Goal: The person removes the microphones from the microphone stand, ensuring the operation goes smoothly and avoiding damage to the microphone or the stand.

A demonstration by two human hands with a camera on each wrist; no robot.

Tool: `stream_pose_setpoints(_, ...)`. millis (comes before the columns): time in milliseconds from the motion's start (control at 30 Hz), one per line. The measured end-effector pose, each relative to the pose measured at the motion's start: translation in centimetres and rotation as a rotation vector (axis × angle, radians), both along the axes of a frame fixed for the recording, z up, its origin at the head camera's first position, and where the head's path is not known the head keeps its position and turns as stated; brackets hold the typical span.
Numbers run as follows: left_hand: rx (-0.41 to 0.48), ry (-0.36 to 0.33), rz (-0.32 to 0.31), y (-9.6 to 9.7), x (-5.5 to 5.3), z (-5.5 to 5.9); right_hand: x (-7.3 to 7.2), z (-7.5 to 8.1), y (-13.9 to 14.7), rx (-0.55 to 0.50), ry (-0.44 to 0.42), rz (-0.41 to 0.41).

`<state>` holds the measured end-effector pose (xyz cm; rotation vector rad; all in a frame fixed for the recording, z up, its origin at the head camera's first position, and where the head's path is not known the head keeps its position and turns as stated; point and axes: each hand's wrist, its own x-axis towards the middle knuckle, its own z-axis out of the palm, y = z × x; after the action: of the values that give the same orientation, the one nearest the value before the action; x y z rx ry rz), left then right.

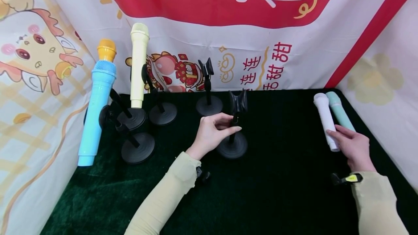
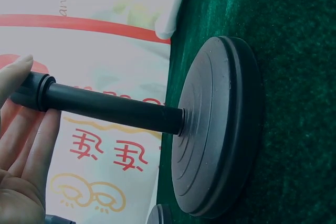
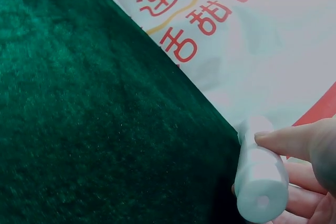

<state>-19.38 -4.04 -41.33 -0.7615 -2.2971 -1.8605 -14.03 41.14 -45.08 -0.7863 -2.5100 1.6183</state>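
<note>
Middle of the frame: the left hand [image 1: 210, 134] grasps the upright black stand [image 1: 233, 148], thumb and fingers pinching the collar beneath its cradle [image 1: 238, 101]. Across to the right side, the right hand [image 1: 355, 148] grips the white microphone [image 1: 325, 117] near its tail, thumb on top and fingers curled underneath in the right wrist view. And here's the relation that matters: the microphone sits well apart from the cradle, out to its right, with the right hand far the nearer. Its long axis slants from head at upper left to tail at lower right, so it reaches away from those fingers. Just beside it, on the right, lies the mint microphone [image 1: 341, 110]. Whether the white one touches the cloth, I can't tell.
</note>
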Motion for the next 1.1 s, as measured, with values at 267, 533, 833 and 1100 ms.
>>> stream_pose_setpoints(267,-0.002,-0.008,0.000,0.02,-0.01,-0.10,-0.17,-0.02,0.11,-0.050,0.039,-0.039)
stream_pose_setpoints(533,0.000,-0.002,-0.001,0.03,-0.04,-0.03,-0.20,0.03,0.17,0.012,0.024,-0.130)
stream_pose_setpoints(833,-0.006,0.002,0.010,0.06,0.01,0.10,0.04,-0.58,0.22,0.211,0.019,-0.108)
stream_pose_setpoints(1100,-0.004,0.006,0.015,0.10,0.00,0.00,-0.04,-0.53,0.11,0.264,-0.013,-0.122)
